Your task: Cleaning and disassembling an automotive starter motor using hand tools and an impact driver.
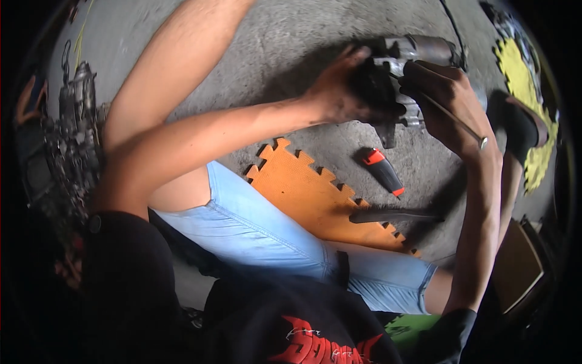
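Note:
A grey metal machine part point(394, 48) with a cylindrical housing point(431, 50) lies on the concrete, partly hidden by my hands. My left hand point(342, 91), its fingers dark with grime and a little blurred, grips the part's left side at a black piece point(371, 85). On the right, my right hand point(445, 106) is closed around a thin metal rod-like tool point(451, 116). One bright end of the tool sticks out past my wrist, while the other points in at the machine part. The tool's exact kind does not show.
Below the machine part lies a black-and-red handheld tool point(385, 171). A dark flat bar point(397, 215) rests across the edge of an orange foam mat point(303, 188). More engine-like metal parts point(76, 127) stand at far left. A yellow foam mat point(533, 115) lies at right, beside my foot.

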Tool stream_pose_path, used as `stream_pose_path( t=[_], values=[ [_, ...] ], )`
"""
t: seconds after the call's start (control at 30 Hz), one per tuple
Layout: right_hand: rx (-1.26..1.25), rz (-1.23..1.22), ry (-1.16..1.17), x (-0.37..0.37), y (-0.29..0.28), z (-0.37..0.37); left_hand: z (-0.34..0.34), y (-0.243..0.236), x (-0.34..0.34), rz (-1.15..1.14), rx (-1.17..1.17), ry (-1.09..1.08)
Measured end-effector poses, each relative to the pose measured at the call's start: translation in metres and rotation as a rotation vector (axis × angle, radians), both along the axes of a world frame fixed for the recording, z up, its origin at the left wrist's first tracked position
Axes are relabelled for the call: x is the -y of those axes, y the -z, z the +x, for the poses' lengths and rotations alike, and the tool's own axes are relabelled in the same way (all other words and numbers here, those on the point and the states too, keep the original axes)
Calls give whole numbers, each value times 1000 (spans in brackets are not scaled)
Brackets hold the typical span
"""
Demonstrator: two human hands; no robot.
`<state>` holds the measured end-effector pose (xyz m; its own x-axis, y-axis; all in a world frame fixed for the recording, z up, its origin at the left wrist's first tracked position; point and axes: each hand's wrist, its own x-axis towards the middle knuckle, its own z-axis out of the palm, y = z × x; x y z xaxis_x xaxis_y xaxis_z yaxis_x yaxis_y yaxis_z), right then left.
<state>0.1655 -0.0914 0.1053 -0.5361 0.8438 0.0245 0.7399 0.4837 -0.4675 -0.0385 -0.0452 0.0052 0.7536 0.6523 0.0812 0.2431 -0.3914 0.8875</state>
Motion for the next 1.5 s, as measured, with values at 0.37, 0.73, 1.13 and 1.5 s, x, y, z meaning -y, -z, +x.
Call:
stream_pose_path(
  t=[0.37, 0.73, 1.13, 1.5],
  values=[
    [-29, 36, -46, -15, 1, -17, -6, 22, 3, 191, 75, -58],
    [-7, 56, -8, -11, -7, -14, -8, 20, 5, 211, -12, -33],
    [58, 2, -68, -25, -10, -24, -8, 16, 8, 28, -9, -113],
    [28, -73, -75, -21, -19, -17, -3, 17, 5, 51, -18, -94]
  ],
)
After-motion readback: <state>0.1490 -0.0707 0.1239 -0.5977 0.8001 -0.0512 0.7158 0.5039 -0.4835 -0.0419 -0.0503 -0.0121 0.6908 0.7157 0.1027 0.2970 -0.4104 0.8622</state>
